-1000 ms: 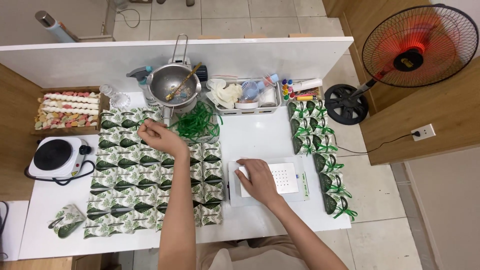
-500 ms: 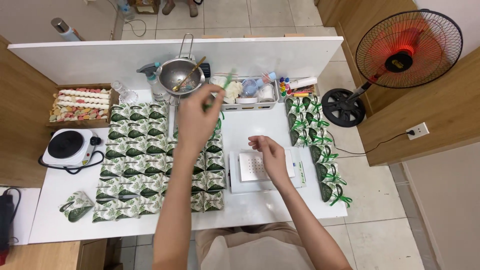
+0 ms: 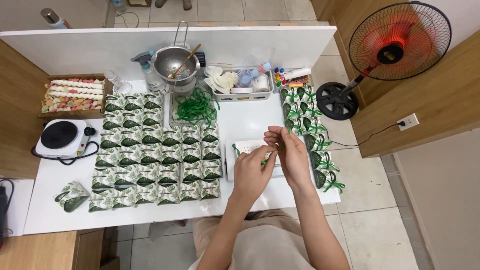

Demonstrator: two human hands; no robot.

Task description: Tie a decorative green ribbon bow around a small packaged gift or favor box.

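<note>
We see a thin green ribbon (image 3: 265,161), a short strand mostly hidden between the fingers. Our left hand (image 3: 254,172) and right hand (image 3: 287,150) meet above the white tray (image 3: 239,150) on the table (image 3: 240,117), fingertips pressed together and pinching the ribbon between them. It hangs just over the tray, clear of the table. To the left lie rows of green-and-white leaf-printed boxes (image 3: 155,160); a loose heap of green ribbons (image 3: 196,106) sits farther back, and tied boxes (image 3: 312,135) line the right edge.
</note>
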